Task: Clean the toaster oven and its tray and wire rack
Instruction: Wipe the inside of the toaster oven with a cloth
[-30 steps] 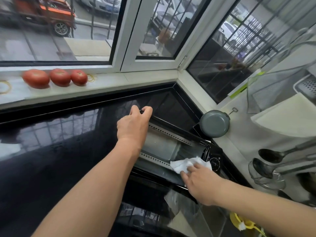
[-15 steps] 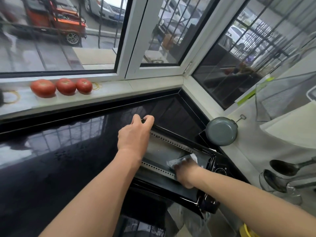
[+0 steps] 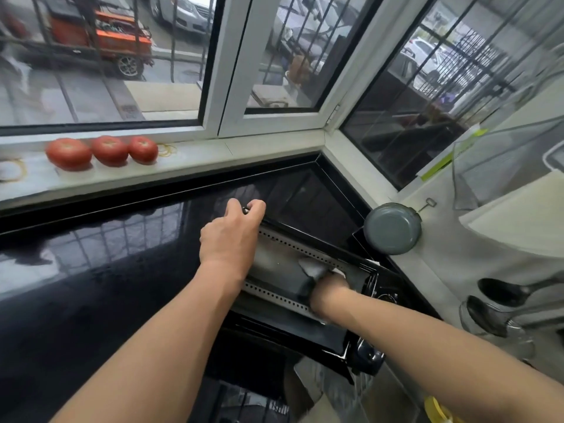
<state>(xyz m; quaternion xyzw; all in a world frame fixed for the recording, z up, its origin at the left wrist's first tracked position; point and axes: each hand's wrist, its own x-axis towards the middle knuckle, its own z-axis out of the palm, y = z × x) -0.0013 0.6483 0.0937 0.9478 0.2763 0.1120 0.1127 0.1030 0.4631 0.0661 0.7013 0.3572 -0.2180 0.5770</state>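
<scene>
The black toaster oven (image 3: 308,337) lies tipped on the dark counter with its opening facing up at me. My left hand (image 3: 229,236) grips the far top corner of its frame, fingers curled over the edge. My right hand (image 3: 328,293) is sunk inside the cavity, holding a white cloth (image 3: 311,267) against the inner metal wall beside a perforated strip. Most of that hand's fingers are hidden by the cloth and the oven. No tray or wire rack shows.
A glossy black counter (image 3: 91,285) spreads to the left. Three tomatoes (image 3: 110,151) sit on the white window sill. A small grey pan (image 3: 392,228) hangs at the right, with ladles (image 3: 500,290) lower down the pale wall. The oven's knobs (image 3: 366,355) face me.
My right hand has gone from the oven's front edge deep into the cavity with the cloth. The left hand keeps its hold on the corner. The view has shifted closer.
</scene>
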